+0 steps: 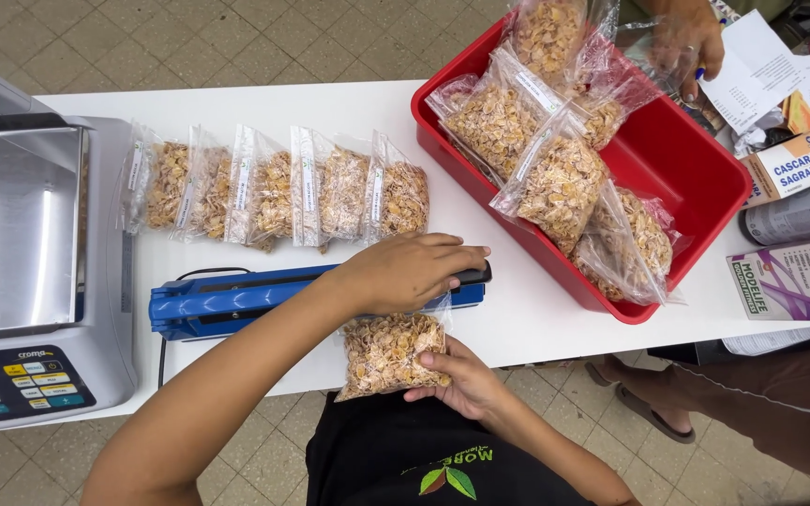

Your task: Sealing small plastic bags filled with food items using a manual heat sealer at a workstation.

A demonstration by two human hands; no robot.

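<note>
Here, seen from above, a person stands at a white table. Their left hand lies flat and closed over the lever of a blue bar-shaped heat sealer, pressing it down. Their right hand cups the lower edge of a clear plastic bag of golden cereal flakes, fingers curled around it, holding it at the table's near edge with its open top caught under the sealer bar.

To do this well, it looks wise to keep the bag's top flat and free of flakes under the bar, press evenly along the lever, and hold the bag steady so the seam comes out straight.

Behind the sealer, a row of five filled flake bags lies side by side. To the right, a red plastic tub holds more filled bags. A silver weighing scale with a keypad sits at the far left. Another person's hand reaches near the tub's far corner, beside papers and boxes.
</note>
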